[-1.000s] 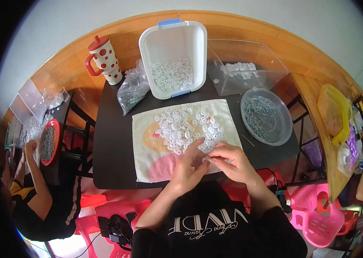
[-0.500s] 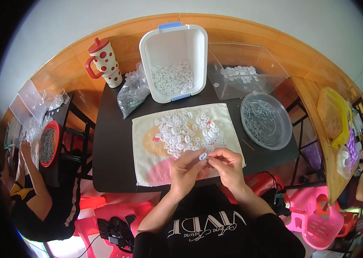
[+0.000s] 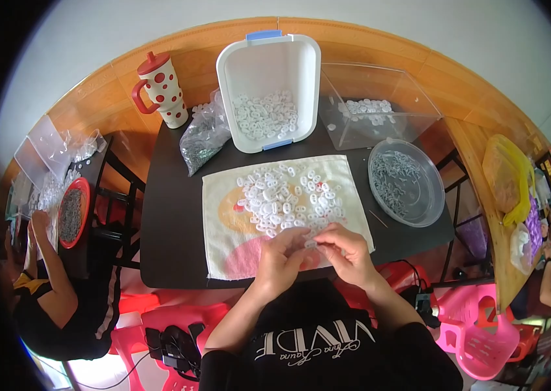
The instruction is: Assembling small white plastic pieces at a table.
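My left hand (image 3: 278, 258) and my right hand (image 3: 348, 253) meet over the near edge of a cream towel (image 3: 218, 251). Between their fingertips is a small white oval plastic piece (image 3: 309, 244). The left thumb and fingers pinch it from one side, and the right fingertips close on its other side. Anything smaller in the right fingers is too small to make out. Just beyond my hands, many similar white pieces (image 3: 274, 195) lie heaped on the towel, which has orange and pink patches.
Behind the towel stands a white tub (image 3: 223, 85) of white pieces, with a bag of metal bits (image 3: 205, 137) and a dotted tumbler (image 3: 163, 91) to its left. Right are a clear box (image 3: 412, 120) and a round container of small grey parts (image 3: 422, 195). Another person works at far left.
The white piece has turned between my fingertips and its face shows differently. Both hands stay nearly in place. The whole view has shifted slightly.
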A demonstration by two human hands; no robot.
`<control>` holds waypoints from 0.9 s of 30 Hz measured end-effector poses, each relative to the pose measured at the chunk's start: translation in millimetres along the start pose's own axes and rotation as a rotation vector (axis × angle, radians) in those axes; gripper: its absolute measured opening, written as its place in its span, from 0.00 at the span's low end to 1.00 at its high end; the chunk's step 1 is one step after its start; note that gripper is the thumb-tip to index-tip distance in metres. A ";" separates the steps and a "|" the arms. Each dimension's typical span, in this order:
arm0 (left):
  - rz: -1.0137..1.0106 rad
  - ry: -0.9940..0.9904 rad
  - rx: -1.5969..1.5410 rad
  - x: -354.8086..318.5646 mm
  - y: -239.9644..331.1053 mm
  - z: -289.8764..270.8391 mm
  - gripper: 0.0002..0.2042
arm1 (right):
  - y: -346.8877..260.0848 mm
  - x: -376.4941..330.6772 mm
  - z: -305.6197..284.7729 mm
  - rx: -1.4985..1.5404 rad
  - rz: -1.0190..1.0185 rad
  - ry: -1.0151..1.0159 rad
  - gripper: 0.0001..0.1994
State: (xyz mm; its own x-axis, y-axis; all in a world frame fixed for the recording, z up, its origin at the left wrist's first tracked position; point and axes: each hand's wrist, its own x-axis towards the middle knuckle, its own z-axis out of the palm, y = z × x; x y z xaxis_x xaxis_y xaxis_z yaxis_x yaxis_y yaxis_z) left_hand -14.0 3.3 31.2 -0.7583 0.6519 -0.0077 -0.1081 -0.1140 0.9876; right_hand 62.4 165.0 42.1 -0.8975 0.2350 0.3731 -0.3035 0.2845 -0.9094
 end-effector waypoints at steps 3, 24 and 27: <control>0.374 0.016 0.560 -1.0 -1.0 -3.2 0.13 | 10.0 5.2 -6.1 -0.219 -0.258 -0.102 0.10; 0.677 -0.152 0.785 -3.3 -5.9 -17.6 0.12 | 24.9 -4.8 -4.9 -0.493 -0.441 -0.413 0.10; 0.634 -0.179 0.805 -4.2 -4.7 -17.6 0.12 | 19.3 -0.8 -6.3 -0.497 -0.430 -0.434 0.09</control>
State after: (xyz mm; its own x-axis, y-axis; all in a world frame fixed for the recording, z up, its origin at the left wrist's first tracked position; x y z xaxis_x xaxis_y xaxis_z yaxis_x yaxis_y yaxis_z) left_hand -21.6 -12.2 23.9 -0.4127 0.7563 0.5077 0.7880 0.0169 0.6155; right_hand 59.3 176.1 25.4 -0.8094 -0.3452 0.4751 -0.5660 0.6743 -0.4743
